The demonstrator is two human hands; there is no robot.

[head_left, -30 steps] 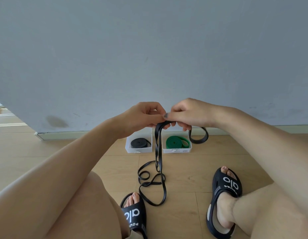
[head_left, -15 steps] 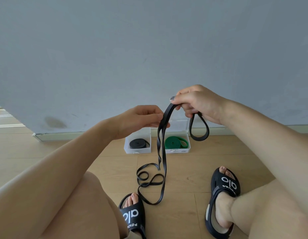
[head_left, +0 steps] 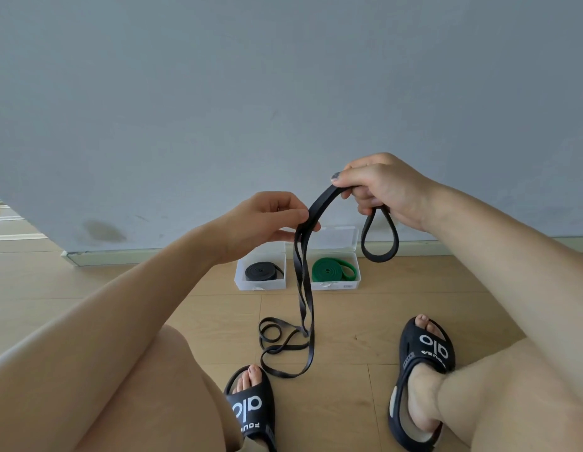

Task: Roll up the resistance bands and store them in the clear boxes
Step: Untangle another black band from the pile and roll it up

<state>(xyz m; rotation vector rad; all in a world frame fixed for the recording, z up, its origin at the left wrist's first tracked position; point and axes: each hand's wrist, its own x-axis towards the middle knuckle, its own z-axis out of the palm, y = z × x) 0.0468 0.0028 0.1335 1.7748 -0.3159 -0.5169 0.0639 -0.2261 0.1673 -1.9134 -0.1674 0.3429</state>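
Observation:
A long black resistance band hangs from both hands down to the wooden floor, where its slack lies in loose loops. My right hand grips the band's upper end, and a short loop dangles below that fist. My left hand pinches the doubled strands lower and to the left. By the wall stand two clear boxes: the left box holds a rolled black band, and the right box holds a rolled green band.
A grey wall with a skirting board runs behind the boxes. My bare legs and two black slides frame the wooden floor on both sides. The right box's lid stands open against the wall.
My right hand has lifted up and to the right with the band's end, away from my left hand. The stretch of band between the hands has lengthened into an arch.

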